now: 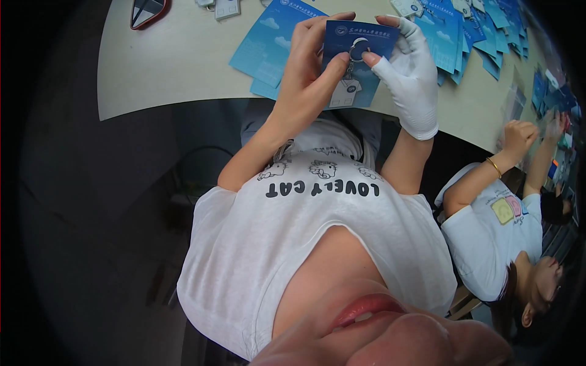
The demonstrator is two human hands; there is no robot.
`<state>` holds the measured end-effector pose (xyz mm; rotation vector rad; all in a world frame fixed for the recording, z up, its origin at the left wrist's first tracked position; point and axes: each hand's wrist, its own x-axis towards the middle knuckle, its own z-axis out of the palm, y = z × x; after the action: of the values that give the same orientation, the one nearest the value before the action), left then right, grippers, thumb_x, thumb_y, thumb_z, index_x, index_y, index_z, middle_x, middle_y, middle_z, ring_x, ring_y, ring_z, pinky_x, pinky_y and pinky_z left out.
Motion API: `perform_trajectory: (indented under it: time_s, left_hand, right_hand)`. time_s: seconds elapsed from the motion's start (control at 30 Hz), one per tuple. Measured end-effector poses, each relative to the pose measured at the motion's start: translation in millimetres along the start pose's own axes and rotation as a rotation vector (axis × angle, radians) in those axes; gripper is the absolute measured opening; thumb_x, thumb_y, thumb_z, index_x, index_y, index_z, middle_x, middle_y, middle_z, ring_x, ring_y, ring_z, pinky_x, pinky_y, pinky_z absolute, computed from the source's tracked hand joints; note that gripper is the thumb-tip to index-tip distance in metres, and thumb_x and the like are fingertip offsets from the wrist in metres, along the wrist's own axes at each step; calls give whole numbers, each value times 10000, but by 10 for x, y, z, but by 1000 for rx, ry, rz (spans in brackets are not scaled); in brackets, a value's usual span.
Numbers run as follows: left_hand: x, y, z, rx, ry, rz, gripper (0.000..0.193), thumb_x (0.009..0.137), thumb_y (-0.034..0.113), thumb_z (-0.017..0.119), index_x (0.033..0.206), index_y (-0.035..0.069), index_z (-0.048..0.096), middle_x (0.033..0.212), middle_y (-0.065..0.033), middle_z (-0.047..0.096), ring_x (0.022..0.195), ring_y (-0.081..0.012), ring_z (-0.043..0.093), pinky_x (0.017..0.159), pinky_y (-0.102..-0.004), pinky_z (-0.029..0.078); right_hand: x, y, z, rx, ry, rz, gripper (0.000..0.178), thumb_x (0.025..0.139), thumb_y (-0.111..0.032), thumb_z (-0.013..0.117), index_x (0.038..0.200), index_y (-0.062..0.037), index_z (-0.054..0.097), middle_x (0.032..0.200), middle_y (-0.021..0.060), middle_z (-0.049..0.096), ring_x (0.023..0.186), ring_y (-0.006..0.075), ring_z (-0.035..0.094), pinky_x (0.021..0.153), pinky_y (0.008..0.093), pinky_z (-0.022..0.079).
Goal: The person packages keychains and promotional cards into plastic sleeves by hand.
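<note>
Above the near edge of the table, both hands hold up a blue backing card [372, 85]. A metal key ring with a short chain [361, 41] lies against the card's face, and a white shirt-shaped charm [346, 94] hangs from it. My bare left hand [311, 76] grips the card's left side, its thumb pressing at the ring. My right hand [412, 79] wears a white glove with the thumb and some fingertips bare. It closes on the card's right edge, its thumb tip at the ring's other side. Fingers behind the card are hidden.
Blue cards [262, 46] lie on the pale table [165, 73] to the left. More cards with charms [452, 36] spread over the far right. A red-edged phone [148, 12] and a loose white charm [227, 8] are at the back left. A co-worker [488, 226] sits at right.
</note>
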<state>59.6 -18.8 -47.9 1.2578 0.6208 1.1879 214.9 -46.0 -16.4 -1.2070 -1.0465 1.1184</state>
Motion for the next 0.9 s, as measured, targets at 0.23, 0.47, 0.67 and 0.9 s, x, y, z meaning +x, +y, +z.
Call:
perform_trajectory:
  time_s: [0.23, 0.47, 0.67, 0.9]
  left_hand:
    - [122, -13, -754, 1230, 142, 378, 521, 831, 315, 700, 1236, 30, 535, 1150, -158, 521, 1068, -308, 473, 876, -410, 395]
    - [107, -102, -761, 1550, 126, 135, 591, 717, 458, 738, 1070, 19, 562, 1005, -125, 537, 980, -290, 475, 826, -417, 360]
    - [186, -58, -873, 1326, 74, 107, 482, 705, 294, 788, 1004, 9, 539, 980, -130, 528, 960, -293, 475, 817, -394, 373]
    - [256, 147, -836, 720, 144, -12, 293, 813, 134, 725, 978, -31, 548, 721, -103, 607, 610, -182, 565, 594, -275, 458]
  right_hand:
    - [481, -175, -1253, -362, 158, -93, 503, 849, -89, 647, 1302, 12, 452, 1194, 122, 545, 1085, 146, 531, 947, 251, 401]
    - [411, 110, -529, -1654, 11, -648, 497, 865, -338, 627, 1324, -192, 501, 1345, 95, 495, 1262, 285, 433, 1089, 435, 272]
    - [782, 334, -1315, -1728, -117, -673, 444, 881, -260, 593, 1314, -198, 518, 1347, 52, 499, 1259, 270, 439, 1082, 404, 302]
    - [1173, -96, -737, -1687, -32, -557, 335, 850, -179, 618, 1169, -86, 576, 1212, 112, 559, 1103, 275, 543, 954, 397, 422]
